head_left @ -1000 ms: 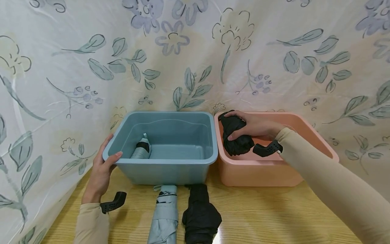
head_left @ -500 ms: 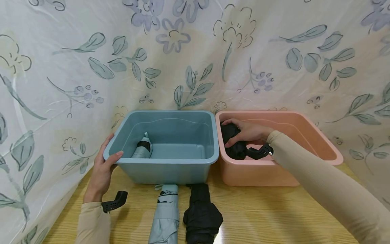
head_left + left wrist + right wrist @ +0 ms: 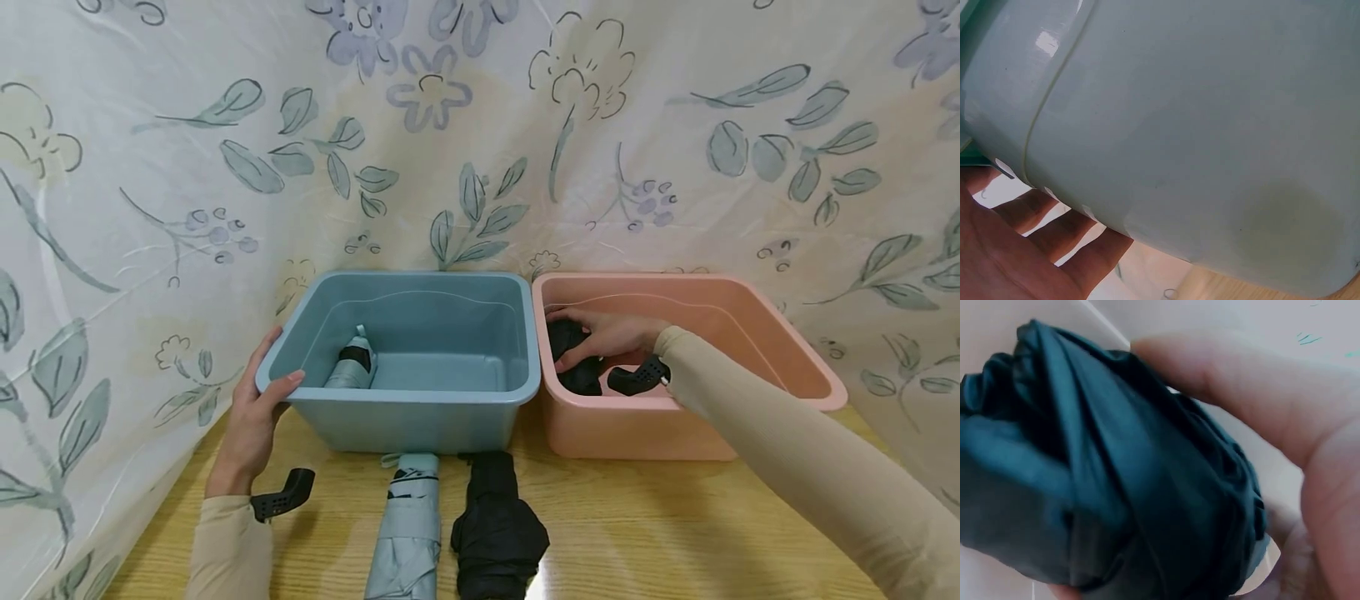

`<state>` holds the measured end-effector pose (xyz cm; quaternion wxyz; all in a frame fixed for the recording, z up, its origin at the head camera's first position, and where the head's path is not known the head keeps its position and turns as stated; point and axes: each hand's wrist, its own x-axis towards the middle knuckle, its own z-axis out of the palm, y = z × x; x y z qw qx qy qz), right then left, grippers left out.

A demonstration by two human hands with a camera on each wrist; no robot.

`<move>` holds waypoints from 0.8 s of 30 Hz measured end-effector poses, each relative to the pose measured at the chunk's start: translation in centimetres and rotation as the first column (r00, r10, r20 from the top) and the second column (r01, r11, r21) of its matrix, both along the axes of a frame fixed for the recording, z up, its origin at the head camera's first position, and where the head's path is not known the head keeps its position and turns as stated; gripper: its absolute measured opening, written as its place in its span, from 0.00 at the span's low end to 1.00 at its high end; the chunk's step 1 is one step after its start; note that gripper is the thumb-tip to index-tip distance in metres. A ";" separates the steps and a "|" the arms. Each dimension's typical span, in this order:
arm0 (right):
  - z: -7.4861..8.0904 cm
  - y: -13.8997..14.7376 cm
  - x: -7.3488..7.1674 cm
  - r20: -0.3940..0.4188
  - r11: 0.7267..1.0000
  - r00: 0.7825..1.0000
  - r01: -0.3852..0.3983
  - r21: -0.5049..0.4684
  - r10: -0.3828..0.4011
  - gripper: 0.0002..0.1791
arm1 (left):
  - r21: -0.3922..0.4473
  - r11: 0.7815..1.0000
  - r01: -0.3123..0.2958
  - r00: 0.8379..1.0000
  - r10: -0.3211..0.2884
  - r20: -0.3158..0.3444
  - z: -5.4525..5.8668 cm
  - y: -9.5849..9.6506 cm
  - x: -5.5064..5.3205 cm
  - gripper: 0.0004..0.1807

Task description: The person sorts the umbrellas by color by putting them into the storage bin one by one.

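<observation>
My left hand (image 3: pixel 251 417) grips the left rim of a blue plastic tub (image 3: pixel 405 427), thumb over the edge and fingers against the outer wall. Inside the tub, a folded light-blue umbrella (image 3: pixel 348 372) with a black band lies at the left. My right hand (image 3: pixel 618 332) reaches down into the pink tub (image 3: pixel 637 435) on the right. It holds a folded black umbrella (image 3: pixel 1116 469) near the tub's left wall, fingers and thumb around the bunched cloth. Part of that umbrella is hidden by the hand and the tub's front rim.
The two tubs stand side by side on a wooden table (image 3: pixel 637 533). In front of them lie a folded grey-blue umbrella (image 3: pixel 405 533) and another black umbrella (image 3: pixel 498 542). A floral curtain (image 3: pixel 480 117) hangs close behind the tubs.
My right hand has lowered the black umbrella from rim height deeper into the pink tub. The left hand keeps its grip on the blue tub.
</observation>
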<state>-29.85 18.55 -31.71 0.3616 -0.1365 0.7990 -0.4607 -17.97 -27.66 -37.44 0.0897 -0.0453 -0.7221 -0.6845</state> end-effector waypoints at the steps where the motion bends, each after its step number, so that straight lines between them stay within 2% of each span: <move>1: 0.0 0.0 0.0 0.007 1.000 1.000 -0.004 -0.001 0.004 0.51 | -0.003 1.000 -0.002 1.000 0.002 0.004 0.0 0.0 0.0 0.37; 9: 0.1 0.2 -0.5 0.037 1.000 0.999 -0.029 0.006 0.028 0.50 | -0.025 1.000 -0.014 0.999 0.015 0.031 0.3 0.1 -0.1 0.37; 21: 0.2 0.3 -1.0 0.082 0.998 0.995 -0.056 -0.009 0.057 0.48 | -0.013 1.000 -0.007 1.000 0.007 0.017 0.1 0.2 -0.2 0.37; 24: 0.2 0.3 -1.1 0.066 0.997 0.995 -0.076 -0.005 0.076 0.47 | -0.012 1.000 -0.007 1.000 0.008 0.016 0.1 0.2 -0.2 0.37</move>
